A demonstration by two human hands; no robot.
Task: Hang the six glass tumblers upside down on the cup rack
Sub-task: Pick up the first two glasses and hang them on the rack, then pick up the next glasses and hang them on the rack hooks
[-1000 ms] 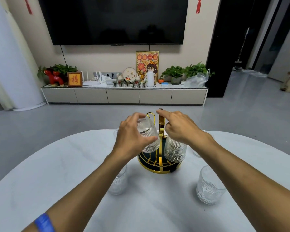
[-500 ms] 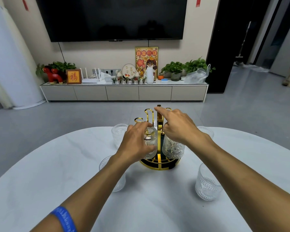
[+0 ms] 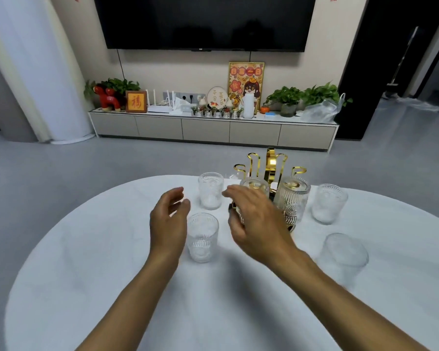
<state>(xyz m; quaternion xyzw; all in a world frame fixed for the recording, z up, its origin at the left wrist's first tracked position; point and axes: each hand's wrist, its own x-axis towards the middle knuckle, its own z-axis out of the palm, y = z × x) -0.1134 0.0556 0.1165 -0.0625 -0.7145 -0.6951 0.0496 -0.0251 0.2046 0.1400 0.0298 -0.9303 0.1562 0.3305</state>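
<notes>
A gold cup rack [image 3: 273, 164] stands on the white table [image 3: 112, 262] at the far middle. Two ribbed glass tumblers hang upside down on it: one [image 3: 293, 198] on the right, one [image 3: 255, 187] partly behind my right hand. Several tumblers stand upright on the table: a far one [image 3: 210, 190], a near one [image 3: 202, 237], and two on the right [image 3: 328, 203] [image 3: 344, 257]. My left hand [image 3: 169, 221] hovers open just left of the near tumbler. My right hand [image 3: 256, 224] is open in front of the rack, holding nothing.
Beyond the table is grey floor, then a low TV cabinet [image 3: 213, 129] with plants and ornaments under a wall-mounted TV [image 3: 205, 21]. A white column [image 3: 36, 72] stands at the left. The table's near half holds only my forearms.
My left hand let go of the tumbler it had set on the rack and moved left. My right hand came off the rack top and dropped lower. The view shifted left.
</notes>
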